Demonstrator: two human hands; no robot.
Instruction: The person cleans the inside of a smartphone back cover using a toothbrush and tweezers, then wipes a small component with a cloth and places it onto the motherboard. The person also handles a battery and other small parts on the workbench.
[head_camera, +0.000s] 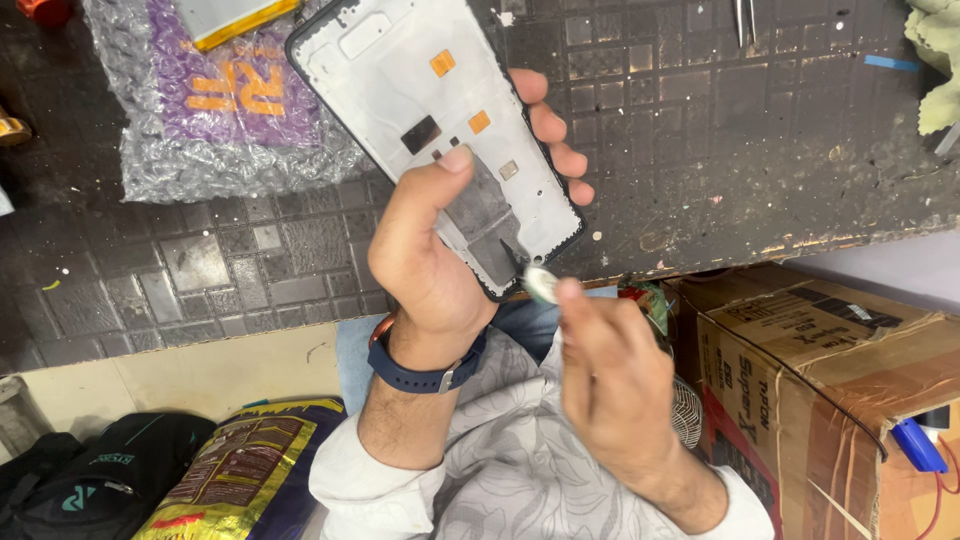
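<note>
My left hand (425, 250) grips a phone display frame (400, 80), white on its inner side with a black rim and small orange patches; the thumb presses on a grey patch near its lower end and the fingers wrap the right edge. A dark blue watch band is on that wrist. My right hand (610, 370) pinches a small white piece (541, 284) right at the frame's lower corner, touching or nearly touching it.
A dark, scuffed workbench mat (700, 130) lies under the frame. A bubble-wrap packet (220, 100) with a flat yellow-edged part sits at the back left. Tweezers (745, 20) lie at the back. A cardboard box (830, 380) stands below right; bags lie below left.
</note>
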